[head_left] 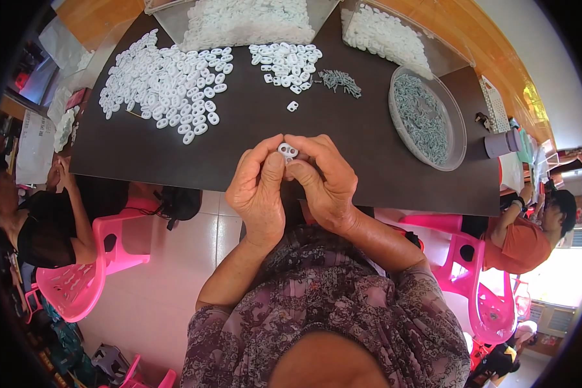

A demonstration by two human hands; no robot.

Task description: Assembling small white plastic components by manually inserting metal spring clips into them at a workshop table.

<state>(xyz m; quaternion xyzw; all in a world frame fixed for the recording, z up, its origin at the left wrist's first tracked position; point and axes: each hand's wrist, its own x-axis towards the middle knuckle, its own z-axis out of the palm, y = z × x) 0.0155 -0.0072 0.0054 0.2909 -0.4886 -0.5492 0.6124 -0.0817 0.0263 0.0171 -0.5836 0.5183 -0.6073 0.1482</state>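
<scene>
Between the fingertips of my left hand point(260, 184) and my right hand point(326, 181) is a small white oval plastic piece with two holes point(288, 150). Both hands pinch it together, just above the table's near edge. My thumbs press at its lower side and hide part of it. A single white piece point(292, 106) lies on the table beyond my hands. Behind it is a small pile of white plastic pieces point(288, 64), and beside that a little heap of grey screws point(340, 83).
A large spread of white oval pieces point(168, 90) covers the dark table's point(362, 139) left side. Clear bins of white pieces point(249, 22) point(388, 39) stand at the back. At right are a round tub of screws point(423, 119) and a grey cup point(502, 143). People sit at both sides.
</scene>
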